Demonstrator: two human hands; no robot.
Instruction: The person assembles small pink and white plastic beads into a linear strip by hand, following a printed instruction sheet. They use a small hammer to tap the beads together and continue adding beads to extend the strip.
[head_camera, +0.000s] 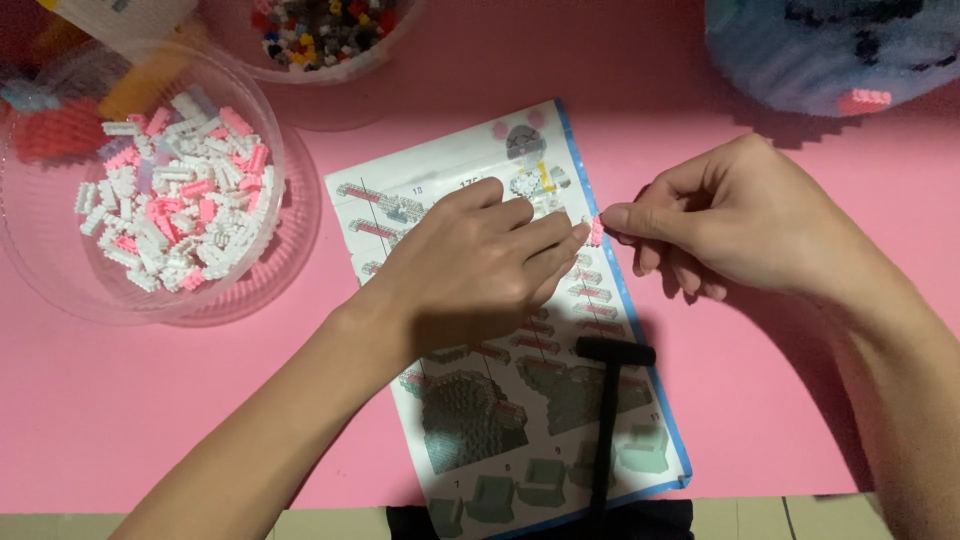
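I look down from the head camera at a pink table (760, 400) with both of my hands over a printed instruction sheet (520, 420) edged in blue. My left hand (470, 265) lies palm down on the far half of the sheet, its fingers stretched out toward the right and pressed flat; whether anything sits under them I cannot tell. My right hand (735, 220) comes in from the right, just off the sheet's edge, with its lower fingers curled in and the thumb and forefinger pinched on a tiny pink brick (597, 231). That brick sits right at the sheet's right edge, between the two hands, just beside the fingertips of my left hand.

A small black T-shaped tool (608, 400) lies on the near part of the sheet, its crossbar toward the far side.

At the far left stands a clear plastic bowl (60, 280) heaped with white and pink bricks (175, 190). Beyond it, at the far edge, a second clear tub (400, 40) holds small bricks of mixed colours. In the far right corner sits a rounded blue brick-built model (830, 50) with a pink patch, only partly in view.
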